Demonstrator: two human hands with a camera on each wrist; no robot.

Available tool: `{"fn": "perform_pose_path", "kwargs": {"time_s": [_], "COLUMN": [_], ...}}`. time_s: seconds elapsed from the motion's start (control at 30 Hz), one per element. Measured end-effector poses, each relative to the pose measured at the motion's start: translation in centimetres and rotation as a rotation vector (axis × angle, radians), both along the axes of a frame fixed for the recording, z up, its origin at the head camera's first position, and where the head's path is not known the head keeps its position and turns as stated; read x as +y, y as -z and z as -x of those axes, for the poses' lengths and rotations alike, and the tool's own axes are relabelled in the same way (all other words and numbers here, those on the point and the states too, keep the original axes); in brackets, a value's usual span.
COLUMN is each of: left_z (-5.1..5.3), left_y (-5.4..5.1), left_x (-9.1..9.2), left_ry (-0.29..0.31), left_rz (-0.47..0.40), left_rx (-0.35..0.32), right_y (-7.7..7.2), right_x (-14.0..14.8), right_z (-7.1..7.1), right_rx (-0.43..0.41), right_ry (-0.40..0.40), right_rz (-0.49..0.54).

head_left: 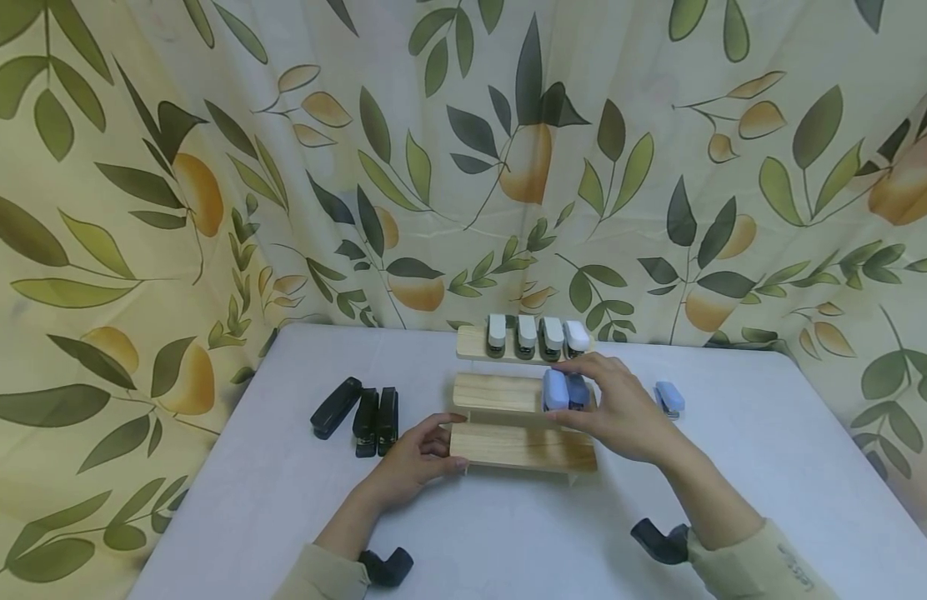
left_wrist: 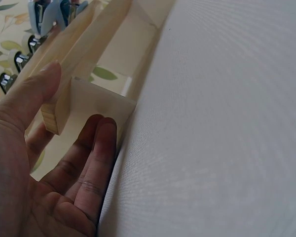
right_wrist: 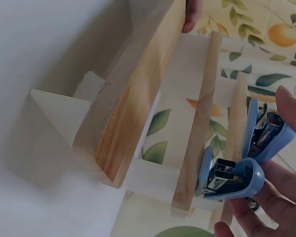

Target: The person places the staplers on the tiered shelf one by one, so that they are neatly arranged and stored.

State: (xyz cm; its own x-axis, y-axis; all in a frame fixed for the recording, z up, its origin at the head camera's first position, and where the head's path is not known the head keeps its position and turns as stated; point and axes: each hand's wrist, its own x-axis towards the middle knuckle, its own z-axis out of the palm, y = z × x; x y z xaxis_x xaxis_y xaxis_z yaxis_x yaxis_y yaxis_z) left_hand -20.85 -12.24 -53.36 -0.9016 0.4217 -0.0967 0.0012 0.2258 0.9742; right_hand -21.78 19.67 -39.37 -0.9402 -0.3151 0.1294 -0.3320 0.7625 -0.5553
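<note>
- Three-tier wooden rack (head_left: 508, 454): mid-table, on a white-covered table (head_left: 238, 508); clock directions below run from its centre in the head view.
- Top board (head_left: 472, 342), 12 o'clock: four white staplers (head_left: 527, 330) in a row, judged done.
- Middle board (head_left: 497, 393): pair of blue staplers (head_left: 556, 391) towards its 3 o'clock end, side by side; judged part done, since the right hand is on them.
- Lowest board (head_left: 531, 450), 6 o'clock: its 9 o'clock end is in the left hand's grasp.
- Right hand (head_left: 619, 406), 3 o'clock: thumb and fingers bent narrowly about the blue pair; whether one or both are gripped cannot be told.
- Left hand (head_left: 421, 452), 8 o'clock: thumb on the board's edge, fingers behind the pale end support (left_wrist: 99, 97), holding the rack.
- Loose blue stapler (head_left: 669, 398), 3 o'clock, beyond the right hand: off the rack, judged left over.
- Three black staplers (head_left: 365, 423), 9 o'clock: one slanted towards 1 o'clock, two near-parallel beside it; all off the rack, judged outstanding.
</note>
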Motion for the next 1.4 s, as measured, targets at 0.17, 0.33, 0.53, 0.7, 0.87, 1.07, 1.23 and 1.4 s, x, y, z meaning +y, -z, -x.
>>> {"fn": "perform_pose_path", "kwargs": {"time_s": [0.17, 0.33, 0.53, 0.7, 0.87, 1.07, 1.23, 1.4], "left_z": [0.0, 0.0, 0.0, -0.1, -0.2, -0.2, -0.2, -0.2], "left_y": [0.0, 0.1, 0.0, -0.1, -0.1, 0.0, -0.1, -0.1], "left_x": [0.0, 0.1, 0.1, 0.0, 0.0, -0.1, 0.0, 0.0], "left_ry": [-0.002, -0.007, -0.008, -0.005, -0.004, 0.000, -0.003, -0.004], "left_rz": [0.007, 0.013, 0.022, 0.022, 0.024, 0.021, 0.022, 0.022], "left_rx": [0.001, 0.003, 0.004, 0.010, 0.009, 0.009, 0.004, 0.005], "right_y": [0.1, 0.3, 0.6, 1.1, 1.5, 1.8, 2.0, 2.1], "right_x": [0.0, -0.3, -0.6, -0.7, -0.8, -0.9, -1.1, -1.3], "right_z": [0.0, 0.1, 0.1, 0.2, 0.2, 0.2, 0.2, 0.1], "right_rx": [-0.008, 0.001, 0.038, 0.082, 0.124, 0.136, 0.135, 0.143], "right_ry": [0.000, -0.003, -0.005, -0.005, -0.003, 0.001, -0.002, -0.005], "right_rz": [0.000, -0.006, -0.037, -0.061, -0.083, -0.108, -0.131, -0.164]}}
